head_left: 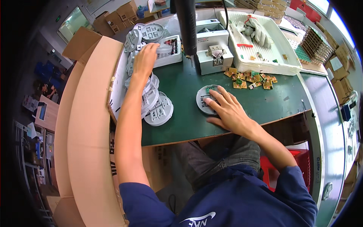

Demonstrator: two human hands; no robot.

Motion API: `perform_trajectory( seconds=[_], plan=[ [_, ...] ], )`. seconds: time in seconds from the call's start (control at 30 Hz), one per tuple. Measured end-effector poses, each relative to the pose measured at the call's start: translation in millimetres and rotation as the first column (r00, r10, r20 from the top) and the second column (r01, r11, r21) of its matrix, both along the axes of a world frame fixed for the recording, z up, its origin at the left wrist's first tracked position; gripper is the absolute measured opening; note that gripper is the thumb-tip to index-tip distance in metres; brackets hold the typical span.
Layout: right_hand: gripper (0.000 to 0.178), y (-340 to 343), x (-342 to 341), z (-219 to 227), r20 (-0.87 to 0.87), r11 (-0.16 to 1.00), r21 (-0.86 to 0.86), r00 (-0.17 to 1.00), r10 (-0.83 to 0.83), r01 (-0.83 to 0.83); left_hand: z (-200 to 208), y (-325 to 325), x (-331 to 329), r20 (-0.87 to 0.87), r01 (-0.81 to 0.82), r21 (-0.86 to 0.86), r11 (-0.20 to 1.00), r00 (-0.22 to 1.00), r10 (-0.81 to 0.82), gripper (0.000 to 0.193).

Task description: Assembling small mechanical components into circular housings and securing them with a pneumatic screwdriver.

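Observation:
My right hand [228, 109] lies over a round grey plastic housing [203, 107] on the green work table [181, 130]. Its fingers are spread, with the tips on the inner face, beside a small green circuit board [213, 90]. At the far left, my left hand [146, 58] reaches to the edge of a white tray [171, 60]. Its fingers are together and bent next to a translucent curved plastic piece [164, 49]; the fingertips are partly hidden, so any small thing in them does not show. Several more round housings [159, 109] are heaped beside my left forearm.
Small circuit boards [251, 78] lie loose before a white foam tray [287, 68] holding gloves [259, 34]. A white metal machine [213, 56] stands mid-table. A dark tool [185, 28] hangs from above. Tall cardboard flaps [89, 125] border the left side.

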State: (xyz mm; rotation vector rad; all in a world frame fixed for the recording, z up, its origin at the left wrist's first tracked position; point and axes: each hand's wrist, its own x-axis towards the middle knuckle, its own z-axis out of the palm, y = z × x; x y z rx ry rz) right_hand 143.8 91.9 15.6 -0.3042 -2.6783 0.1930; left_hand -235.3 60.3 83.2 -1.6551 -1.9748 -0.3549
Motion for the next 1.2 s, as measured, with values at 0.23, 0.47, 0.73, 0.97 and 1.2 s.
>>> perform_trajectory(
  seconds=[0.23, 0.47, 0.73, 0.97, 1.2],
  plan=[
    [0.050, 18.1, 13.8, -0.8, -0.321, 0.967, -0.240, 0.947, 0.001, -0.082, 42.9, -39.0, 21.5, 0.345, -0.229, 0.242, 0.943, 0.929, 0.137, 0.031],
    [0.037, 82.8, 131.0, 14.0, -0.403, 0.749, -0.530, 0.658, -0.636, 0.398, 48.6, -107.5, 60.2, 0.894, -0.163, 0.168, 0.972, 0.442, -0.080, 0.044],
    [0.037, 120.1, 196.8, -7.7, -0.256, 0.454, -0.866, 0.596, -0.761, 0.208, 7.7, -109.7, 168.2, 0.949, 0.165, -0.034, 0.986, 0.316, -0.021, 0.035],
    [0.037, 144.7, 194.2, 0.4, -0.016, 0.441, -0.443, 0.485, -0.875, 0.781, -59.1, -69.5, 190.1, 0.931, 0.165, 0.011, 0.986, 0.358, -0.071, 0.034],
    [0.032, 122.2, 165.1, 11.4, -0.319, 0.673, -0.121, 0.614, -0.722, 0.730, -67.0, -61.1, 198.9, 0.906, 0.135, 0.049, 0.990, 0.411, -0.100, 0.035]
  ],
)
